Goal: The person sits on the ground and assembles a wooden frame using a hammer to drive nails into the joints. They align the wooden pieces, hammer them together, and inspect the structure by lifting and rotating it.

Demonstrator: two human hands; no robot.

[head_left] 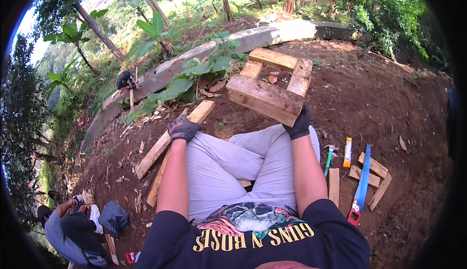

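My right hand (pixel 299 123), in a dark glove, grips the near right corner of a rectangular wooden frame (pixel 265 95). The frame is made of short, thick boards round an open middle and is tilted above the soil, beyond my crossed legs. My left hand (pixel 184 129), in a black and red glove, is beside my left knee with its fingers curled over a wooden plank (pixel 156 156). The plank slants from lower left to upper right and passes under that hand. Another plank (pixel 158 184) lies beneath it, partly hidden by my forearm.
To my right lie a green-handled hammer (pixel 329 159), a yellow and white package (pixel 347 152), a blue-bladed handsaw (pixel 360 186) and wood offcuts (pixel 373 166). A low concrete wall (pixel 204 50) curves behind leafy plants. One person (pixel 73 230) sits at lower left, another (pixel 127 81) farther off.
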